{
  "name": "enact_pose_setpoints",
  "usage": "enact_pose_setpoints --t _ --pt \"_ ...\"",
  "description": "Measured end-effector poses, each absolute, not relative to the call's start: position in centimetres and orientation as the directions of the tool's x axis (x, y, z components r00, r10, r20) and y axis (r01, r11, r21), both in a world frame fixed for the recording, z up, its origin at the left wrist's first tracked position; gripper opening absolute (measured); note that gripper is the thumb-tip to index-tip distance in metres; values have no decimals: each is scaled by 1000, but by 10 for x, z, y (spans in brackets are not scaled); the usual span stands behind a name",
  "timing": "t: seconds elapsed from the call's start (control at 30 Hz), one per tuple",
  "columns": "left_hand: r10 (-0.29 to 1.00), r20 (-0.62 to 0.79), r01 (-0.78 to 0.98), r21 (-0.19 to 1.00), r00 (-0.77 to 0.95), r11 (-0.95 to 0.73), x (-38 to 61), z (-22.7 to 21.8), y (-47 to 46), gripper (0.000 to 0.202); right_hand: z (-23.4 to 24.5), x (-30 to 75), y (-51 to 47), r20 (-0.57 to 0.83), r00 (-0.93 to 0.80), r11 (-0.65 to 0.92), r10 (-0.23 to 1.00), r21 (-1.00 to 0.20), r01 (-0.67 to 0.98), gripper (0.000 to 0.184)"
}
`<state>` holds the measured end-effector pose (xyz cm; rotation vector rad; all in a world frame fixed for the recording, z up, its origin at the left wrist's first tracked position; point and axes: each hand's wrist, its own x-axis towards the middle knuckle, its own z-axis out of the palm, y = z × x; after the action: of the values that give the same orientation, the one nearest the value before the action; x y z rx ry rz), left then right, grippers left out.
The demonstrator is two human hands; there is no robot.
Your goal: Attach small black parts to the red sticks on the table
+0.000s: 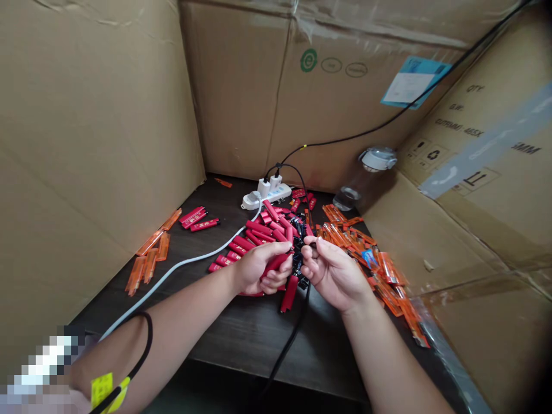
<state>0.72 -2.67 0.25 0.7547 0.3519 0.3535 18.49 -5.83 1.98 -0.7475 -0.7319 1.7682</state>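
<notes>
My left hand [263, 267] is closed around a red lighter body [276, 264] in front of me. My right hand [332, 273] pinches a small black lighter part [309, 247] between thumb and forefinger, close to the left hand. Under and behind the hands lies a heap of red lighter bodies [259, 230] mixed with a mound of small black parts [298, 256]. One red body [288, 293] lies just below the hands. Translucent orange lighters [366, 247] are strewn to the right, and more [149, 259] lie at the left.
Cardboard sheets [86, 126] wall the dark table [241, 345] on the back and sides. A white power strip [265, 196] with plugs stands behind the heap, beside a plastic water bottle [364, 178]. A white cable [185, 264] and a black cable [288, 339] cross the table.
</notes>
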Motion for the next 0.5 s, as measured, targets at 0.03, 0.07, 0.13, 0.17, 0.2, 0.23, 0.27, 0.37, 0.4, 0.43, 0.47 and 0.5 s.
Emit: enact_pose_setpoints --t 0.03,0.07,0.13,0.17,0.2,0.23,0.27,0.37,0.4,0.43,0.47,0.5 --pt "419 -182 -183 698 890 692 7 2 -26 43 20 184 -59 -141 -283 -288 949 -757 -586 17" --pt "410 -182 -184 686 894 704 7 1 -25 44 20 183 -59 -139 -289 -292 947 -745 -600 17" --pt "401 -186 -182 671 897 718 7 1 -25 45 19 181 -60 -135 -281 -286 950 -738 -611 17" --pt "400 -189 -181 668 897 722 7 1 -25 46 19 180 -60 -133 -266 -272 955 -749 -604 18" --pt "400 -194 -178 668 896 723 6 2 -25 47 18 179 -61 -131 -243 -253 961 -767 -589 19" --pt "399 -198 -173 671 895 721 6 2 -25 48 18 178 -61 -127 -217 -231 968 -791 -566 21" --pt "399 -201 -168 677 894 717 6 3 -26 48 18 177 -61 -119 -191 -205 974 -818 -538 23" --pt "403 -209 -149 703 891 695 6 2 -27 49 18 175 -62 -63 -109 -107 992 -880 -463 29" --pt "407 -214 -142 714 888 686 7 2 -27 50 18 175 -62 -40 -82 -72 996 -891 -448 30" --pt "415 -220 -135 727 883 673 7 1 -28 50 18 174 -62 -19 -57 -42 998 -898 -438 30" --pt "436 -224 -133 747 872 651 8 1 -28 50 17 174 -62 -4 -36 -19 999 -904 -427 29" --pt "476 -220 -138 781 852 609 9 1 -29 49 17 174 -62 5 -21 -4 1000 -910 -415 27"
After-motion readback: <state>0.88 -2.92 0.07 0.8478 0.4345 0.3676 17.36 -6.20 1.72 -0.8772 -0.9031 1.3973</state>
